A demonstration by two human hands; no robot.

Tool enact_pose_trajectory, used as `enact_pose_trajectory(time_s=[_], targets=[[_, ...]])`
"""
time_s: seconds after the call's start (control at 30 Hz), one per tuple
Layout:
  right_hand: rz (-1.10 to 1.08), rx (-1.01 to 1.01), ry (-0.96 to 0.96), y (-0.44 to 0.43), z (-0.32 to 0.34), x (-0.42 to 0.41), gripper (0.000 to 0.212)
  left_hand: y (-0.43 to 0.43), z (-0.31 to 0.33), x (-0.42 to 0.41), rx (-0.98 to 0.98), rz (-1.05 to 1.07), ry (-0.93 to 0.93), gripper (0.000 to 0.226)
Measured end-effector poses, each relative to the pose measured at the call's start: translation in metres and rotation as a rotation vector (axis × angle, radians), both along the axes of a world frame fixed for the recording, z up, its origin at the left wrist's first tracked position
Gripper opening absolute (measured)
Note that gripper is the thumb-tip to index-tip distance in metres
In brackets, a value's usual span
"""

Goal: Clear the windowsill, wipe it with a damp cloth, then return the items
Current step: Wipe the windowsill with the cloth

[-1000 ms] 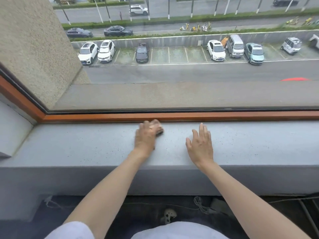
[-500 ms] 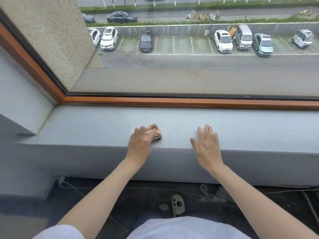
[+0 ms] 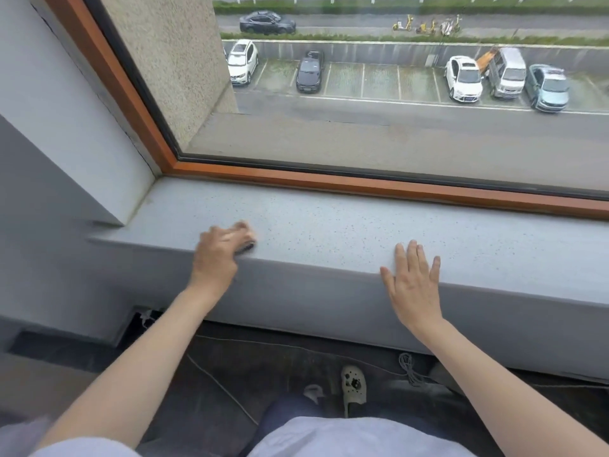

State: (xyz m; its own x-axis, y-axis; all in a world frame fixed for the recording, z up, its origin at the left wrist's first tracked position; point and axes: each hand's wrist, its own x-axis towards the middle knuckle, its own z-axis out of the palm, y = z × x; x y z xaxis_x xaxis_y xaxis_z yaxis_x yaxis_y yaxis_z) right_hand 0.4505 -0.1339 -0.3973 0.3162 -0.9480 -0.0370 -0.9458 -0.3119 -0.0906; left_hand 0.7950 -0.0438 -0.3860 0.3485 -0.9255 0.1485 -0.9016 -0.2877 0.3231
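Observation:
The grey speckled windowsill [image 3: 329, 225] runs across the view below an orange-framed window. My left hand [image 3: 219, 253] presses a small bunched cloth [image 3: 246, 237] onto the sill near its front edge, towards the left end; the cloth is mostly hidden under my fingers and blurred. My right hand [image 3: 413, 285] lies flat on the sill's front edge, fingers straight and spread, holding nothing. No other items stand on the visible part of the sill.
The orange window frame [image 3: 362, 184] borders the sill at the back, and a grey side wall [image 3: 82, 133] closes its left end. Below the sill, cables [image 3: 408, 371] and a light shoe [image 3: 353, 384] lie on the dark floor.
My left hand has slid the cloth from the back of the sill forward to the front edge and leftward. My right hand stayed flat near the front edge. My head turned left.

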Motion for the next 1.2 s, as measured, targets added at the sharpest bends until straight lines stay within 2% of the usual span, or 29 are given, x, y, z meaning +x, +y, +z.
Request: enact_pose_trajectory(time_s=[0.1,0.17,0.23,0.33,0.37,0.4,0.53,0.63,0.7,0.93,1.2], targets=[[-0.022,-0.006,-0.011,0.002,-0.002,-0.001,0.077,0.009,-0.001,0.051,0.004,0.415,0.036,0.070],[-0.024,-0.012,-0.002,0.003,-0.002,-0.002,0.070,-0.003,0.003,0.040,-0.001,0.607,0.083,0.062],[-0.033,0.000,-0.016,0.004,-0.002,-0.005,0.064,-0.014,0.005,0.000,0.002,0.544,0.047,0.056],[-0.037,0.016,-0.048,0.006,0.002,-0.008,0.061,-0.007,0.002,-0.044,0.033,0.102,-0.087,0.059],[-0.031,0.022,-0.050,0.006,0.004,-0.010,0.061,-0.002,0.002,-0.038,0.040,-0.002,-0.091,0.060],[-0.022,0.030,-0.045,0.006,0.006,-0.012,0.061,0.002,0.006,-0.023,0.034,-0.019,-0.067,0.059],[0.052,0.071,-0.045,0.000,0.012,-0.022,0.058,0.011,0.016,0.043,0.078,0.418,0.012,0.057],[0.105,-0.046,-0.036,0.003,0.010,-0.038,0.052,0.001,0.022,0.024,0.115,0.556,0.046,0.038],[0.093,-0.108,-0.051,0.006,0.006,-0.054,0.048,-0.007,0.021,-0.007,0.097,0.519,0.032,0.034],[0.072,-0.188,-0.091,0.012,-0.012,-0.136,0.045,-0.021,0.006,-0.158,0.008,0.414,0.047,0.048],[0.087,-0.193,-0.064,-0.003,0.002,-0.238,0.051,-0.053,0.017,-0.322,0.007,0.217,0.109,0.050]])
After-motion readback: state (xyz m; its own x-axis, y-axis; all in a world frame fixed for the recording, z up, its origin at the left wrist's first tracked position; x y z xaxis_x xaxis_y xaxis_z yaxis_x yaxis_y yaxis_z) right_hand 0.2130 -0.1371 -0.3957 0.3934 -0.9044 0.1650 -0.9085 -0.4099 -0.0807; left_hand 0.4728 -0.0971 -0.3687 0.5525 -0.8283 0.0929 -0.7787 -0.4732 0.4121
